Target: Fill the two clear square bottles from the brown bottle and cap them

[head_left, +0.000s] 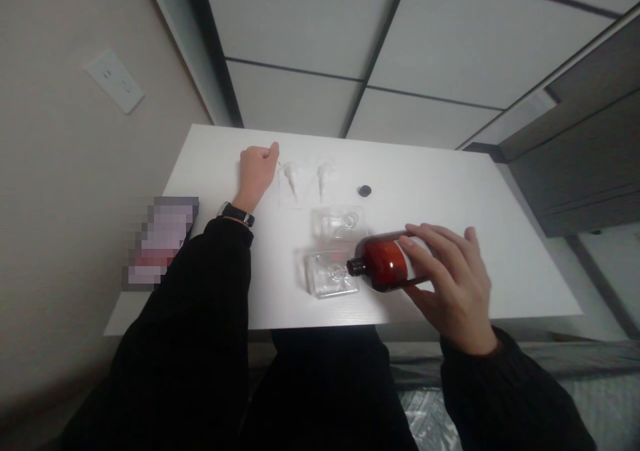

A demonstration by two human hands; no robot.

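Note:
My right hand (pixel 453 274) grips a brown see-through bottle (pixel 387 262) with a white label. The bottle is tipped on its side, its uncapped black-looking neck pointing left over the nearer clear square bottle (pixel 333 274). Whether liquid is flowing cannot be made out. Just behind stands a second clear square bottle (pixel 345 223). My left hand (pixel 257 171) rests on the table as a fist, thumb sticking out, with nothing visible in it. To its right lie two white pump heads, a left one (pixel 291 177) and a right one (pixel 323 179), in clear plastic wrapping.
A small black cap (pixel 365 190) lies on the white table (pixel 425 177), right of the pump heads. At the left edge is a phone (pixel 165 241) with a blurred screen. A wall with a socket (pixel 115 81) borders the left, and white panels (pixel 300 24) rise behind.

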